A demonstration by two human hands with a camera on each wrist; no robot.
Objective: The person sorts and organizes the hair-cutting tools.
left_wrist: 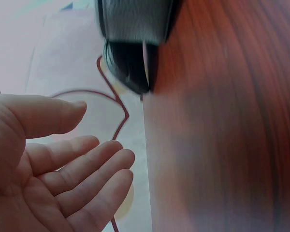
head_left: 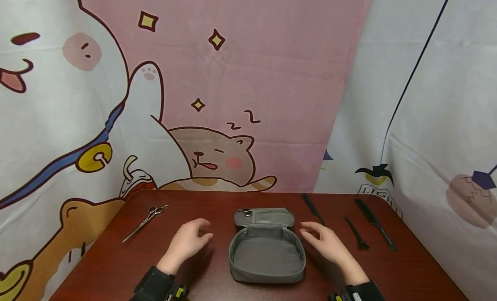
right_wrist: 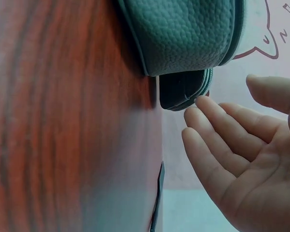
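A grey zip case (head_left: 268, 275) stands in the middle of the table, its lid folded back away from me. Metal finger loops (head_left: 246, 212) show in the lid's left part; the rest of that tool is hidden. To the left of the case hovers my left hand (head_left: 187, 242), fingers relaxed and holding nothing. My right hand (head_left: 325, 244) is at the case's right side, fingers loosely bent, also without anything in it. In the right wrist view, the fingertips (right_wrist: 191, 113) overlap the view just below the case's pebbled wall (right_wrist: 183, 41).
Silver hairdressing scissors (head_left: 138, 227) lie on the table (head_left: 116, 266) at the left. On the right are a dark comb (head_left: 309, 203) behind my right hand, a small dark clip-like tool (head_left: 356, 232) and another dark comb (head_left: 366, 210). A printed cartoon cloth (head_left: 272, 76) hangs behind.
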